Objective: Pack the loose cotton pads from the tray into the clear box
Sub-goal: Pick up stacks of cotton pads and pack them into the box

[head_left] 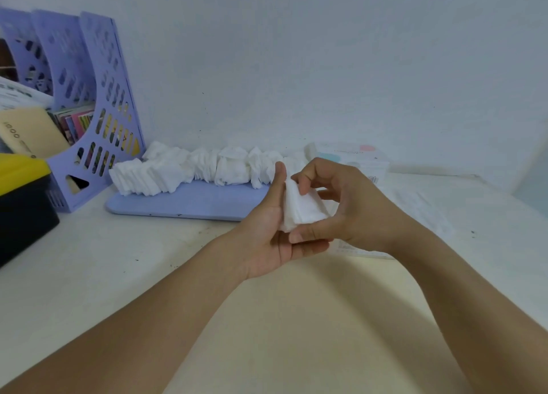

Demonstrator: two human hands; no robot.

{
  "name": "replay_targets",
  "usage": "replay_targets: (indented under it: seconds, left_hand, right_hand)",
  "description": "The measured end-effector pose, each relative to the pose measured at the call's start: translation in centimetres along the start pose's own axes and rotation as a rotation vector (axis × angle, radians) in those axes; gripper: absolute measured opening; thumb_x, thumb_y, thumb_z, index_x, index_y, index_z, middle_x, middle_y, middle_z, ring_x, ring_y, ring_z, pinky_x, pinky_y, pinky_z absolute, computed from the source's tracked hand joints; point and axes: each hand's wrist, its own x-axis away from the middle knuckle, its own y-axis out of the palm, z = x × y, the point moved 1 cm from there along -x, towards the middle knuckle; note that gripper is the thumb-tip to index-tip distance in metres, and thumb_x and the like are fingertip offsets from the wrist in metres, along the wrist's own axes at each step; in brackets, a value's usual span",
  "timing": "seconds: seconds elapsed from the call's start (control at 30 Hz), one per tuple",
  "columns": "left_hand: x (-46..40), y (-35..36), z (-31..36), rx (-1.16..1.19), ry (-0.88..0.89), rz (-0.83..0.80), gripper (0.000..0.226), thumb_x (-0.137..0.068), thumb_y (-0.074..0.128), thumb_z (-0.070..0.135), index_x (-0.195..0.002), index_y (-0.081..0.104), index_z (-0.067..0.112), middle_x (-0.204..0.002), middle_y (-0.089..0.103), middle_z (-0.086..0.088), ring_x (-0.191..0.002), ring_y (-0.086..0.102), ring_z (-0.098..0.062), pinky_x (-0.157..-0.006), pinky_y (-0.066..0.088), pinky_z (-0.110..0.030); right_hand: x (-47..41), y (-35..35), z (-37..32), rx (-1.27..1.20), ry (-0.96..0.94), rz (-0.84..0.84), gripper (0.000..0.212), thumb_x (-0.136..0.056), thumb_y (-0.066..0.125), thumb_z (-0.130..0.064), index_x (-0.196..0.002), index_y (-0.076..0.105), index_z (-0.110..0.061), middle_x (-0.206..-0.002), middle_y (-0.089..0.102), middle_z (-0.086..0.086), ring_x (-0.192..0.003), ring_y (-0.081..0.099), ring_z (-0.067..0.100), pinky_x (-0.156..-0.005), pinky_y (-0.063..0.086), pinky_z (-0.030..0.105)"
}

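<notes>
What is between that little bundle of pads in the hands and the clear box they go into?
Nothing visible blocks the way. Both hands, left and right, hold the stack of pads above the table. The clear box sits just behind the right hand, with open space between.

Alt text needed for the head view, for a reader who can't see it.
Both hands, left and right, hold a small stack of pads above a white table. Behind, a long row of loose pads lies on a lilac tray.

Soft, even indoor light, slightly dim and bluish

Faint shadows under the forearms on the counter [89, 275]; no glare; wide-angle bending at the edges; overall mild softness, the clear box [353, 159] washed out.
</notes>
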Motion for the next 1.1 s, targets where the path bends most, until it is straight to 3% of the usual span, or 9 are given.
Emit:
replay_targets:
  seconds: [0.17,0.27,0.4,0.57,0.7,0.87,0.93,1.0,1.1]
  left_hand:
    - [0.1,0.4,0.2,0.173,0.025,0.018,0.067,-0.078,0.054,0.076,-0.116,0.07,0.023,-0.105,0.075,-0.008,-0.093,0.074,-0.026,-0.098,0.054,-0.047]
    - [0.1,0.2,0.2,0.174,0.011,0.023,0.075,-0.071,0.064,0.071,-0.126,0.068,0.019,-0.113,0.074,-0.01,-0.093,0.074,-0.027,-0.084,0.06,-0.043]
    - [0.2,0.0,0.2,0.17,-0.005,0.03,0.074,-0.07,0.065,0.071,-0.12,0.068,0.016,-0.1,0.076,-0.008,-0.084,0.075,-0.024,-0.066,0.061,-0.033]
    - [0.3,0.1,0.2,0.02,0.014,0.067,0.07,-0.072,0.063,0.072,-0.118,0.07,0.02,-0.106,0.076,-0.006,-0.093,0.073,-0.021,-0.083,0.058,-0.035]
    - [0.6,0.3,0.2,-0.075,0.029,0.04,0.068,-0.079,0.055,0.074,-0.12,0.069,0.022,-0.111,0.076,-0.003,-0.091,0.072,-0.017,-0.075,0.057,-0.032]
    - [0.8,0.6,0.2,-0.094,0.024,0.021,0.066,-0.082,0.048,0.077,-0.108,0.074,0.022,-0.105,0.076,-0.003,-0.081,0.071,-0.019,-0.07,0.053,-0.032]
    - [0.9,0.6,0.4,-0.105,0.014,-0.023,0.075,-0.08,0.04,0.081,-0.115,0.07,0.023,-0.109,0.076,-0.005,-0.086,0.072,-0.02,-0.076,0.057,-0.036]
    - [0.9,0.4,0.8,-0.093,-0.01,-0.068,0.081,-0.081,0.031,0.083,-0.122,0.067,0.023,-0.119,0.074,-0.004,-0.104,0.071,-0.021,-0.095,0.054,-0.043]
    - [1.1,0.1,1.1,-0.054,-0.001,-0.087,0.061,-0.092,0.042,0.067,-0.126,0.063,0.021,-0.128,0.07,-0.006,-0.121,0.065,-0.02,-0.107,0.047,-0.045]
  right_hand:
    - [0.0,-0.1,0.3,-0.018,0.019,-0.019,0.058,-0.056,0.099,-0.011,-0.096,0.056,-0.015,-0.112,0.07,-0.012,-0.108,0.064,0.01,-0.095,0.052,0.031]
    - [-0.1,-0.2,0.6,-0.039,0.02,-0.008,0.068,-0.055,0.099,-0.009,-0.107,0.057,-0.017,-0.114,0.07,-0.011,-0.112,0.064,0.008,-0.098,0.053,0.03]
    - [0.0,-0.2,0.4,0.015,0.011,-0.054,0.081,-0.057,0.098,-0.02,-0.128,0.059,-0.026,-0.123,0.066,-0.015,-0.121,0.058,0.001,-0.1,0.049,0.023]
    - [0.1,0.4,0.4,0.059,0.003,-0.056,0.069,-0.061,0.097,-0.024,-0.122,0.065,-0.027,-0.115,0.069,-0.015,-0.114,0.061,0.002,-0.096,0.048,0.017]
    - [0.0,0.6,0.8,0.062,0.004,0.006,0.065,-0.058,0.098,-0.025,-0.114,0.064,-0.028,-0.106,0.068,-0.013,-0.109,0.063,0.009,-0.094,0.053,0.035]
    - [0.1,0.6,0.9,0.147,0.007,-0.068,0.089,-0.057,0.098,-0.022,-0.134,0.055,-0.031,-0.117,0.066,-0.02,-0.111,0.061,0.003,-0.093,0.051,0.023]
    - [0.0,0.7,1.0,0.185,-0.007,-0.046,0.08,-0.059,0.097,-0.025,-0.129,0.058,-0.032,-0.11,0.067,-0.017,-0.103,0.063,0.005,-0.086,0.053,0.027]
    - [-0.1,0.6,1.1,0.168,-0.022,0.005,0.071,-0.062,0.096,-0.025,-0.124,0.061,-0.031,-0.106,0.067,-0.015,-0.1,0.064,0.007,-0.081,0.053,0.027]
    - [-0.1,0.2,1.1,0.062,-0.018,0.043,0.069,-0.063,0.096,-0.02,-0.122,0.062,-0.029,-0.107,0.067,-0.014,-0.101,0.065,0.008,-0.08,0.054,0.025]
